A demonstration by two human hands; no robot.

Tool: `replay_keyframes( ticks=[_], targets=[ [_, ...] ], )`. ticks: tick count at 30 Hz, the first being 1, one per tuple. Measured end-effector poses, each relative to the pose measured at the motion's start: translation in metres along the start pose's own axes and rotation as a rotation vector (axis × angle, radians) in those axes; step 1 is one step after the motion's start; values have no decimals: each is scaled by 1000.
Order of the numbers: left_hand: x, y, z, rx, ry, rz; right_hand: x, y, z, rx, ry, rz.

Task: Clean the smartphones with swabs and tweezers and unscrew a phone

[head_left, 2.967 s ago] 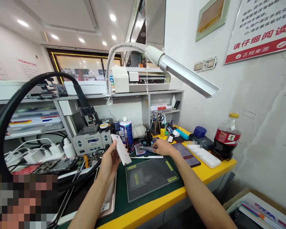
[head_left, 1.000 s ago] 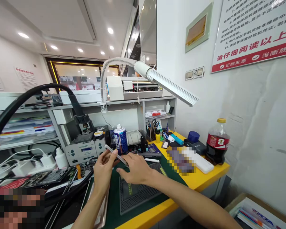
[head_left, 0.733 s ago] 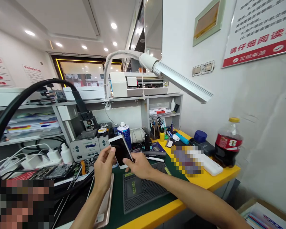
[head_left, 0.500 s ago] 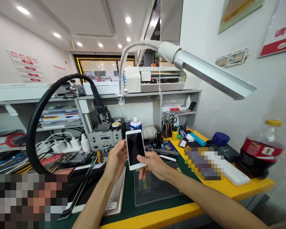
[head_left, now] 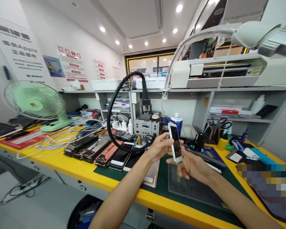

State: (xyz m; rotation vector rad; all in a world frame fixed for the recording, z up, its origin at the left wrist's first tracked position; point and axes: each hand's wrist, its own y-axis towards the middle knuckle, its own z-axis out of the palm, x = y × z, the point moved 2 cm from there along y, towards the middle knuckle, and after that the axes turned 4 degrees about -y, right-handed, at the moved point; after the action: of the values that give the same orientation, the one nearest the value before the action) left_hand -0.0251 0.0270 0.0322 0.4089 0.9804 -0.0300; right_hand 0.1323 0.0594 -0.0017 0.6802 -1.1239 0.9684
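Note:
A white smartphone (head_left: 176,147) with a dark screen is held up in the air, tilted so that one side edge faces me. My left hand (head_left: 159,147) grips its left side, thumb against the edge and fingers behind. My right hand (head_left: 194,163) closes around the lower right side, its fingers curled below the phone. Under the hands lies a dark grey perforated work mat (head_left: 197,192) on a green sheet. A gold-backed tablet-like panel (head_left: 154,173) lies left of that mat, close under my left forearm.
Stacks of phone screens (head_left: 92,148) and white cables (head_left: 54,143) cover the bench's left part, near a green fan (head_left: 34,101). A black hose (head_left: 111,121) loops from the hot-air station (head_left: 146,127). A spray can (head_left: 176,122) stands behind the phone. The bench has a yellow edge (head_left: 109,181).
My view has swung left, bringing the fan and the bench's left end into sight. The phone has turned from facing me to nearly edge-on, with my left thumb now on its edge.

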Motion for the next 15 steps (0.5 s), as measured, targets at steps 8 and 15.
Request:
replay_keyframes(
  ticks=[8, 15],
  targets=[
    [-57, -43, 21, -234, 190, 122, -1, 2, -5, 13, -49, 10],
    [-139, -152, 3, -644, 932, -15, -3, -3, 4, 66, -188, 16]
  ],
)
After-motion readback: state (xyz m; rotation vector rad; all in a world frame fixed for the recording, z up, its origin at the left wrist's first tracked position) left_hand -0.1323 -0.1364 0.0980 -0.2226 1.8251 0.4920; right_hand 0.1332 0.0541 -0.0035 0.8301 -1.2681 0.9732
